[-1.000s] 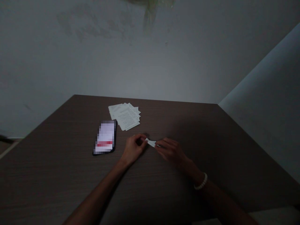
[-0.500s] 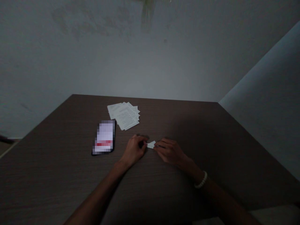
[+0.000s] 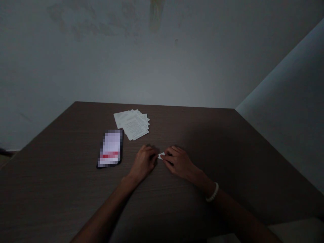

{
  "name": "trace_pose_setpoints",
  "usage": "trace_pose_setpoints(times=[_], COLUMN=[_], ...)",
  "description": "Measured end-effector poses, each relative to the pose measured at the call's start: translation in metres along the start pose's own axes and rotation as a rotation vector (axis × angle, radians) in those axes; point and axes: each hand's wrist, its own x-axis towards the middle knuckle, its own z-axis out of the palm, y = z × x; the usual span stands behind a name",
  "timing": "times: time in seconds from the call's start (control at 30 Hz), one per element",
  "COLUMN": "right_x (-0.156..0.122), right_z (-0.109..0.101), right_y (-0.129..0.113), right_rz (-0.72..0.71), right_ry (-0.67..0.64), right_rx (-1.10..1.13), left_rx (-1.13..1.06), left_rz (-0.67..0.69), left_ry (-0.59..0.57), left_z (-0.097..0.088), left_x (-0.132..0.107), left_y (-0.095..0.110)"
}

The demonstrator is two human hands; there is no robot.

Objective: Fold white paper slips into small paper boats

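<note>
Just below the middle of the frame, the left hand [image 3: 143, 162] and the right hand [image 3: 178, 162] meet over a small white scrap of paper [image 3: 161, 155], which lies low on the dark wooden table [image 3: 227, 148] in the narrow gap between them; the left hand's fingers are curled inward with their tips closed on the scrap's left end, knuckles up; the right hand's fingers are bent and pinched on the scrap's right end, so that only a small pale wedge of paper shows between the two sets of fingertips; the dim light makes it hard to tell whether the scrap is lifted off the wood or pressed to it; both forearms run in from the bottom edge of the frame, the left from lower left, the right from lower right, and a pale beaded bracelet [image 3: 212, 193] circles the right wrist; left of the hands, at centre left, a phone [image 3: 110, 148] lies flat with its screen lit, well clear of the left hand; above the phone and a little to its right, towards the far edge of the table, a loose fanned stack of printed sheets [image 3: 132, 124] rests flat, just beside the phone's top corner; a plain grey wall [image 3: 101, 60] fills the upper half of the frame, with a faint stain at the top centre, and a paler wall slants down the right side.
</note>
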Motion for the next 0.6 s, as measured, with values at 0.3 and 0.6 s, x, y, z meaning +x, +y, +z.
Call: trace_pose_setpoints(times=[0.3, 0.6], right_x=[0.002, 0.002], right_z=[0.001, 0.0], right_y=[-0.005, -0.008], right_rz=[0.059, 0.086], right_ry=[0.009, 0.024], right_rx=[-0.005, -0.032], left_rx=[0.101, 0.28], left_rz=[0.132, 0.208], left_ry=[-0.016, -0.15], left_z=[0.001, -0.007], left_x=[-0.003, -0.017], left_y=[-0.001, 0.002])
